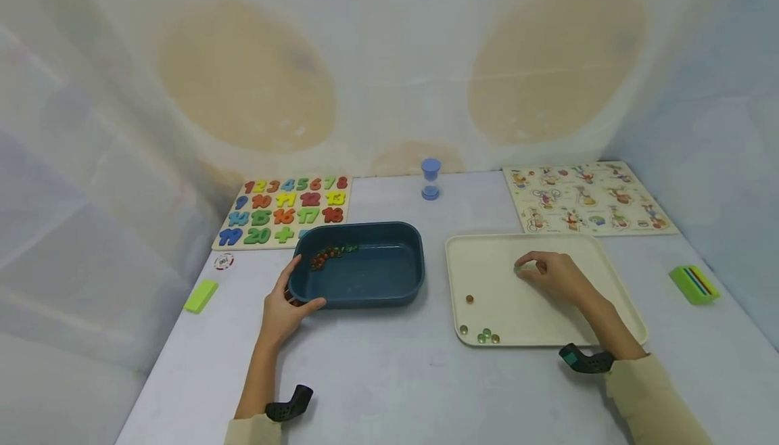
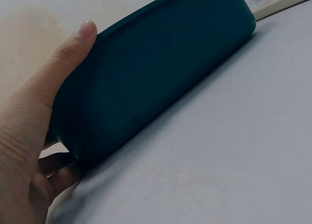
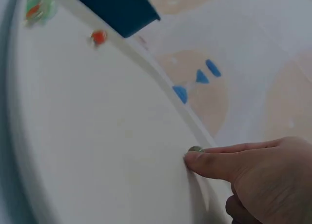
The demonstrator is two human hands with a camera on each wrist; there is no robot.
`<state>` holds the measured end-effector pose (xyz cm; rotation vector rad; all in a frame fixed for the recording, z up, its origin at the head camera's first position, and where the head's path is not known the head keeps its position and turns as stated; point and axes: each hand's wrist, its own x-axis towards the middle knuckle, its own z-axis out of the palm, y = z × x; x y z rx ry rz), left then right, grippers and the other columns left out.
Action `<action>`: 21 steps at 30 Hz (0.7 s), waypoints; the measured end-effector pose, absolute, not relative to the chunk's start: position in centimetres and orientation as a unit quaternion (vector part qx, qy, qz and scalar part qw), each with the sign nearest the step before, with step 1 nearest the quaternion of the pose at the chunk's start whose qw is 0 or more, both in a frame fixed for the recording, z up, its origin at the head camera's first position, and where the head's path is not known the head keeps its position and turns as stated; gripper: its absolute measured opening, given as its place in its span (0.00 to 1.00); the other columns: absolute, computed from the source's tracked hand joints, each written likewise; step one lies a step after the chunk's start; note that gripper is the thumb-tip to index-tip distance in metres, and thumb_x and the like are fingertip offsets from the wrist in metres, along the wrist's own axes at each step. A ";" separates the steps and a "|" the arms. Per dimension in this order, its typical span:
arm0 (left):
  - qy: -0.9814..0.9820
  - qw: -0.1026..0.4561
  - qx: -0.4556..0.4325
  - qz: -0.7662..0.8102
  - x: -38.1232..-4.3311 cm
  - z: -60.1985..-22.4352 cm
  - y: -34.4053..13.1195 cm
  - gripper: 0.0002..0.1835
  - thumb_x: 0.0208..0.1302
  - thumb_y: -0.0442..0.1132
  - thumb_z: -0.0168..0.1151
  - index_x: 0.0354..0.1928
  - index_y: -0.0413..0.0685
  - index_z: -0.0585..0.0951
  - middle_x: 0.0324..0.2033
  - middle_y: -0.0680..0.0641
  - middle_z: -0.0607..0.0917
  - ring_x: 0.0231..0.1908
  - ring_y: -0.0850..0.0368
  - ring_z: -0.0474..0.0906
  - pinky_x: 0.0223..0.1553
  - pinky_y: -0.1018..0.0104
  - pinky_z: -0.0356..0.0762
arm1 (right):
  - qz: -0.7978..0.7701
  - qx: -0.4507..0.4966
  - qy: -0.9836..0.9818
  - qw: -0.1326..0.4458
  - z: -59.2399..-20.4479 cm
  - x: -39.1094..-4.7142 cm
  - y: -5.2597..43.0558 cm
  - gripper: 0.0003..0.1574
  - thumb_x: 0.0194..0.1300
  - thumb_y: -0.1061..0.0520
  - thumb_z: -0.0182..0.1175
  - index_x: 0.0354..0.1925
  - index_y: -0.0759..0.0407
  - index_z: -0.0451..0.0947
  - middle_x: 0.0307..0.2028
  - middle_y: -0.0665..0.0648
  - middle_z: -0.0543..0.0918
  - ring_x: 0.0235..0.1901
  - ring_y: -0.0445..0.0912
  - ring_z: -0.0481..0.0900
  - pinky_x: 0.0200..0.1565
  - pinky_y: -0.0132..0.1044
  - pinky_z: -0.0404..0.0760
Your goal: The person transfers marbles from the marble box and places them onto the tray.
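Note:
My left hand (image 1: 281, 315) grips the left end of a dark teal basin (image 1: 365, 299), thumb at the near side and fingers round the left end, some partly hidden. Inside, towards the back left, lies a cluster of small red-brown and green glass marbles (image 1: 326, 256). Over the cream tray (image 1: 505, 276) my right hand (image 1: 560, 277) pinches one greenish marble (image 3: 196, 149) between thumb and index finger. Several green and brownish marbles (image 1: 487, 332) rest near the tray's front left corner, and a single red-brown marble (image 1: 469, 299) sits farther back.
Behind the basin lies a number puzzle board (image 1: 292, 208). A blue sand timer (image 1: 430, 178) stands at the back middle, with a picture board (image 1: 584, 198) behind the tray. Green blocks (image 1: 201, 296) flank both sides, the right one striped (image 1: 694, 285). A round sticker (image 1: 224, 261) lies left.

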<state>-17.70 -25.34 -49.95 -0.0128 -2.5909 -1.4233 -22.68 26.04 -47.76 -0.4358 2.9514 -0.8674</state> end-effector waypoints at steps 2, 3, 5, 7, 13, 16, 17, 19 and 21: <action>-0.873 0.093 -0.004 -0.479 -17.6 -49.9 -25.4 0.48 0.41 0.48 0.73 0.64 0.78 0.56 0.64 0.47 0.61 0.54 0.42 0.70 0.45 0.48 0.73 | -0.276 -0.144 0.950 0.008 -48.1 -22.5 26.2 0.16 0.58 0.48 0.60 0.43 0.53 0.79 0.13 0.47 0.59 0.14 0.39 0.53 0.17 0.32 0.56; -0.873 0.092 -0.004 -0.479 -17.6 -49.9 -25.4 0.48 0.41 0.48 0.73 0.64 0.78 0.56 0.65 0.47 0.61 0.54 0.42 0.69 0.46 0.48 0.73 | -0.276 -0.149 0.950 0.000 -48.0 -22.6 26.0 0.18 0.57 0.47 0.60 0.44 0.53 0.78 0.13 0.47 0.59 0.14 0.39 0.52 0.17 0.32 0.56; -0.872 0.091 -0.004 -0.480 -17.6 -49.9 -25.4 0.48 0.41 0.47 0.73 0.64 0.78 0.56 0.65 0.47 0.61 0.54 0.41 0.69 0.46 0.48 0.73 | -0.280 -0.167 0.945 -0.018 -47.3 -22.8 25.0 0.20 0.56 0.45 0.60 0.46 0.53 0.78 0.12 0.47 0.59 0.13 0.38 0.52 0.17 0.31 0.57; -0.872 0.090 -0.005 -0.481 -17.7 -49.9 -25.4 0.48 0.42 0.47 0.73 0.64 0.78 0.56 0.65 0.47 0.61 0.55 0.41 0.69 0.46 0.48 0.73 | -0.290 -0.190 0.937 -0.034 -45.9 -23.4 23.1 0.22 0.55 0.44 0.61 0.46 0.53 0.77 0.12 0.47 0.59 0.13 0.38 0.53 0.16 0.31 0.58; -0.868 0.096 -0.008 -0.488 -18.0 -50.0 -25.3 0.48 0.41 0.46 0.73 0.64 0.77 0.57 0.64 0.48 0.62 0.53 0.43 0.70 0.45 0.48 0.73 | -0.332 -0.291 0.896 -0.043 -41.8 -26.5 13.5 0.19 0.55 0.46 0.61 0.44 0.51 0.79 0.11 0.46 0.57 0.13 0.39 0.53 0.18 0.31 0.56; -0.868 0.095 -0.009 -0.487 -18.0 -50.0 -25.2 0.48 0.42 0.46 0.73 0.64 0.77 0.56 0.64 0.47 0.62 0.53 0.42 0.70 0.45 0.49 0.74 | -0.340 -0.338 0.877 -0.030 -41.5 -28.3 8.5 0.16 0.56 0.50 0.62 0.44 0.53 0.80 0.10 0.46 0.56 0.12 0.40 0.52 0.18 0.31 0.55; -0.868 0.094 -0.009 -0.487 -18.0 -50.0 -25.3 0.48 0.42 0.46 0.73 0.64 0.77 0.56 0.64 0.47 0.62 0.53 0.42 0.70 0.45 0.49 0.74 | -0.335 -0.350 0.875 -0.023 -41.6 -28.8 7.0 0.16 0.56 0.51 0.62 0.44 0.54 0.80 0.10 0.46 0.56 0.12 0.40 0.52 0.19 0.31 0.55; -0.869 0.092 -0.007 -0.485 -17.9 -50.0 -25.3 0.48 0.42 0.46 0.73 0.64 0.76 0.56 0.64 0.46 0.62 0.53 0.42 0.70 0.45 0.48 0.74 | -0.321 -0.366 0.874 -0.002 -41.9 -29.5 4.2 0.16 0.57 0.52 0.61 0.45 0.54 0.80 0.09 0.47 0.58 0.12 0.40 0.53 0.19 0.30 0.56; -0.870 0.091 -0.002 -0.485 -17.8 -49.9 -25.4 0.48 0.41 0.46 0.73 0.64 0.77 0.57 0.64 0.47 0.62 0.54 0.42 0.70 0.46 0.48 0.73 | -0.302 -0.372 0.878 0.020 -42.4 -30.2 1.9 0.16 0.57 0.52 0.61 0.46 0.53 0.80 0.09 0.48 0.60 0.11 0.39 0.54 0.19 0.29 0.57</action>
